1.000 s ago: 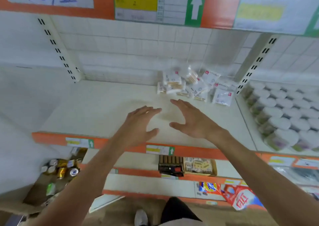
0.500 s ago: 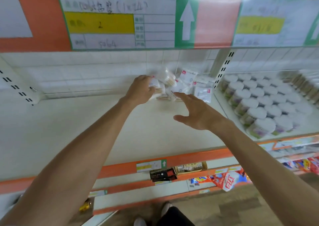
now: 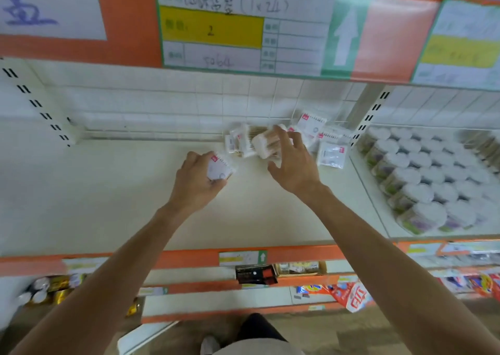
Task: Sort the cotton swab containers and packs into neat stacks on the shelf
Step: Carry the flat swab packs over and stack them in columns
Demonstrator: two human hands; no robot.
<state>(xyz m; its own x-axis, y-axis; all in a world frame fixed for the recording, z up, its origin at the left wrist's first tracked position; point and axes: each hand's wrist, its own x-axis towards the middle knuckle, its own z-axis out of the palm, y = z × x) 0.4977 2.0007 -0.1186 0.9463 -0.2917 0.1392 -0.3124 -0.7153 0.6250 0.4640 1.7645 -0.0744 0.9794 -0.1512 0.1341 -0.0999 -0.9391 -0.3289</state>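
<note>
One swab pack [image 3: 219, 167] in left hand [image 3: 194, 181], right hand [image 3: 293, 162] on pile [image 3: 259, 143]

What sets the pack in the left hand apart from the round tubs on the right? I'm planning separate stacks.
The pack is flat with a red corner mark; the tubs are round with white lids. The pack is a single piece gripped by the left hand, off the pile; the tubs stand upright in packed rows past the upright post, untouched. The pack's wrap looks soft; the tubs look rigid. Both sit at the same shelf level.
</note>
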